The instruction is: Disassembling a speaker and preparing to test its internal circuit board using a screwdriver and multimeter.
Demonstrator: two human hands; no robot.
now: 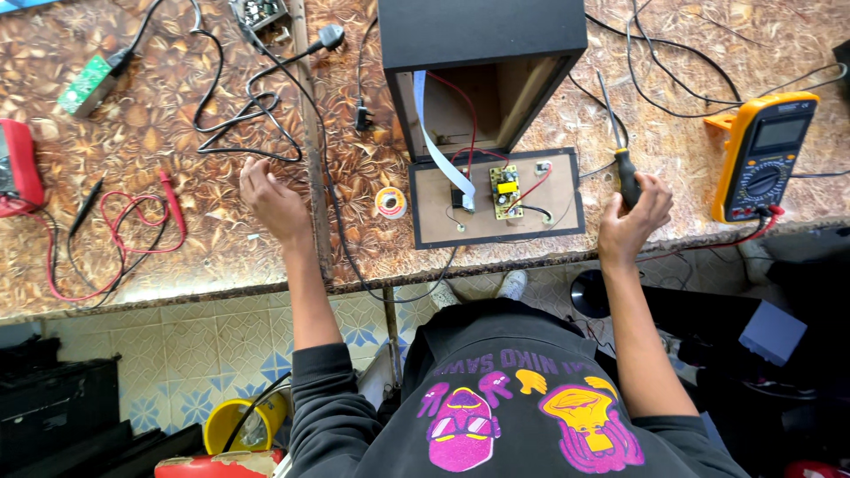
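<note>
Your right hand has its grip closed round the black handle of the screwdriver, a light, stiff tool whose thin shaft points away over the surface beside the open speaker box. Your left hand rests loosely curled and holds nothing. The panel carries small fragile circuit boards and wires, so take it by its edges.

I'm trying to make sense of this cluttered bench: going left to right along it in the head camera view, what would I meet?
Red meter → red test leads → left hand → solder reel → small yellow circuit board → right hand gripping a screwdriver → yellow multimeter.
</note>
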